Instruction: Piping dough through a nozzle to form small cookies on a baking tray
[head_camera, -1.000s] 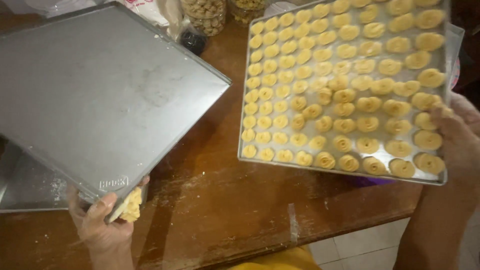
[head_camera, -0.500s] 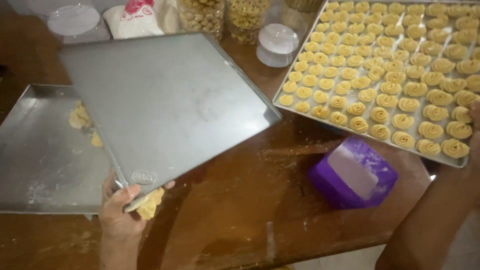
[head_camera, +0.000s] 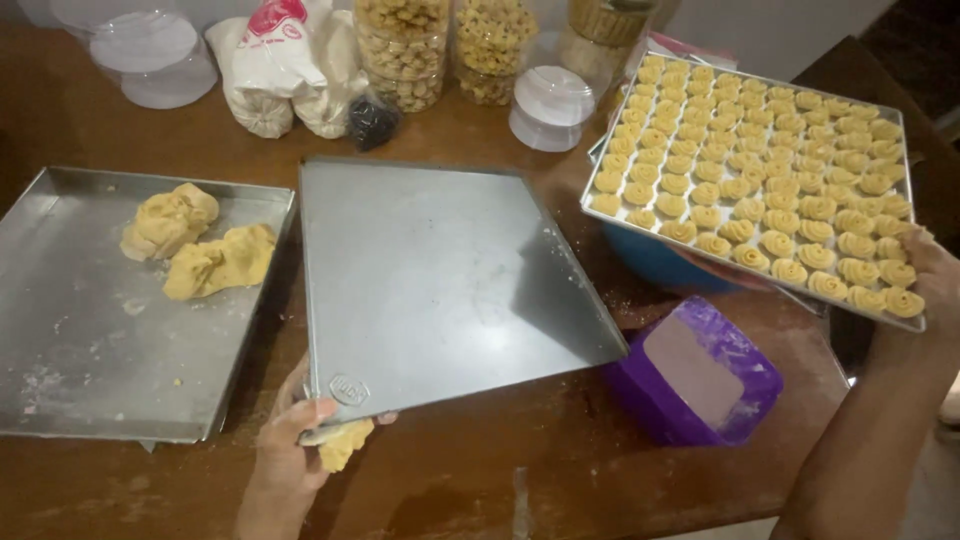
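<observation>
My left hand (head_camera: 290, 440) grips the near corner of an empty metal baking tray (head_camera: 440, 280) turned bottom up, with a lump of yellow dough (head_camera: 345, 445) pinched under the fingers. My right hand (head_camera: 935, 270) holds the far right edge of a second tray (head_camera: 600, 165) packed with several rows of piped raw cookies (head_camera: 770, 190), lifted above a blue bowl (head_camera: 655, 262). A purple box (head_camera: 695, 375) lies on the wooden table (head_camera: 520, 470) below that tray.
A third metal tray (head_camera: 90, 340) at the left holds two lumps of dough (head_camera: 195, 245). Along the back stand clear jars of cookies (head_camera: 405, 50), a white bag (head_camera: 275, 70), and plastic lids (head_camera: 550, 105).
The view has shifted left and back. My right hand carried the cookie tray to the right, uncovering the purple box. The empty tray swung down toward the table beside the dough tray.
</observation>
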